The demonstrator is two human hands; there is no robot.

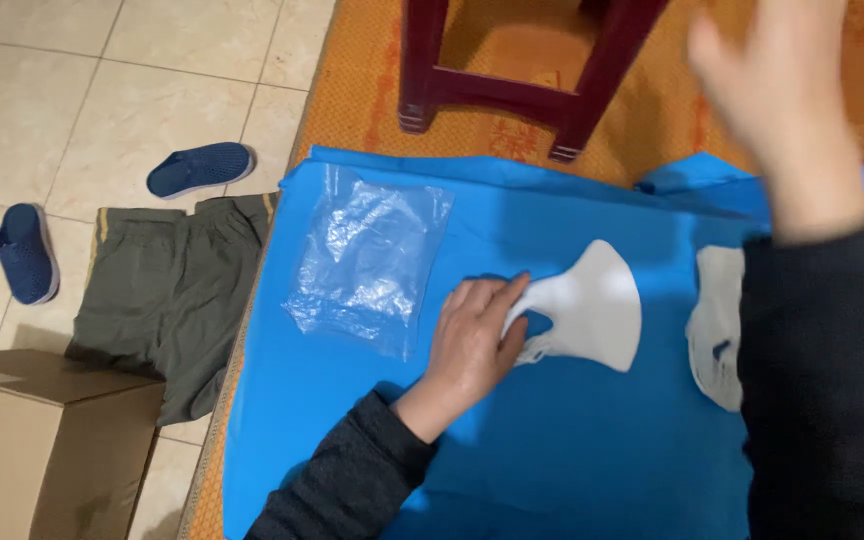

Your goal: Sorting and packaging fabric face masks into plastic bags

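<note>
left hand (472, 345): flat on the blue cloth (552, 450), fingers bent and pinching the left edge of a white mask (592, 310); dark sleeve runs to the near edge
right hand (787, 110): raised in the air, far right, blurred, fingers spread loose, nothing in it; dark sleeve covers the near right
white mask: lies flat on the cloth, centre, just right of the left hand, ear-loop end under the fingers
second white mask (717, 325): on the cloth to the right, close by the first, apart from it, partly hidden by the right sleeve
clear plastic bag (367, 260): crumpled, flat on the cloth, left of the left hand, not touching it
blue cloth: spread over an orange woven mat (352, 90)
dark red stool (522, 60): far side, legs on the mat
olive shorts (167, 290): on the tiled floor (102, 90), left of the cloth
blue shoes (197, 168): two, far left on the tiles, apart from each other
cardboard box (47, 440): near left corner
</note>
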